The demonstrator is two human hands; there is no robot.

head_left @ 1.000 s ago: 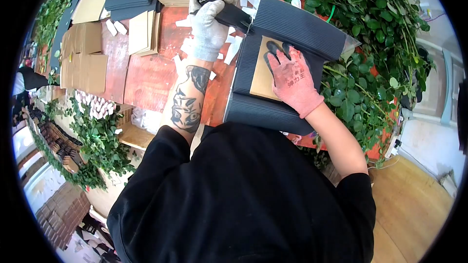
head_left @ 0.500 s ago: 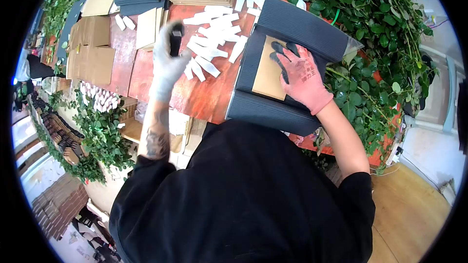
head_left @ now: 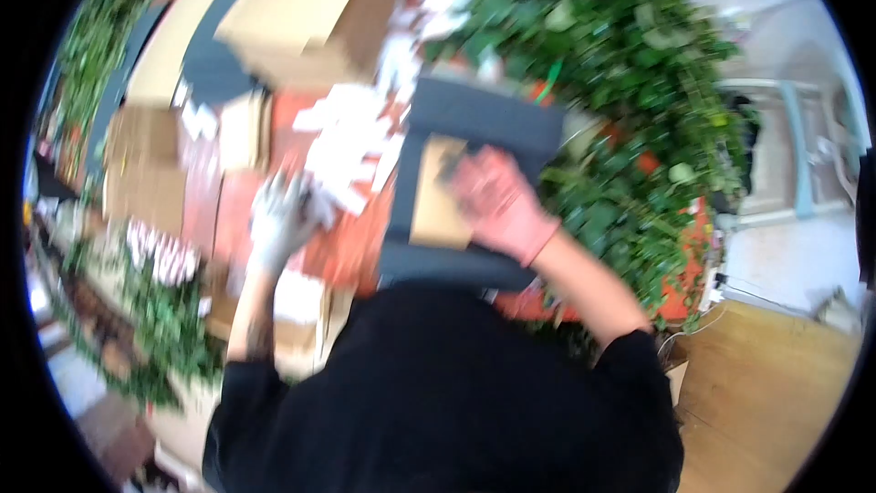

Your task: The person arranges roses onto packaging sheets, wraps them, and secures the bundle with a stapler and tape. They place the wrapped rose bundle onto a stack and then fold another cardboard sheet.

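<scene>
My right hand (head_left: pixel 500 203), in a red glove with dark fingertips, lies with its fingers stretched out over a tan cardboard piece (head_left: pixel 436 210). That piece rests on a dark grey ribbed sheet (head_left: pixel 484 110) on the red table. My left hand (head_left: pixel 285 217), in a grey-white glove, is at the table's left part, its fingers apart and pointing away from me. Nothing shows in it, though motion blurs it and its palm is hidden. Just right of it lie several white paper strips (head_left: pixel 342 141), overlapping in a loose pile.
Behind the strips stands a tall stack of cardboard sheets (head_left: pixel 301 9). A brown cardboard box (head_left: pixel 144 169) and a smaller tan stack (head_left: pixel 245 132) lie left. Leafy green stems (head_left: pixel 630 128) cover the right side. Pink-white wrapped blooms (head_left: pixel 162 254) stand at lower left.
The view has shifted and blurred. My left hand, raised with its thumb apart before, has come down beside the white strips. My right hand stays on the cardboard piece.
</scene>
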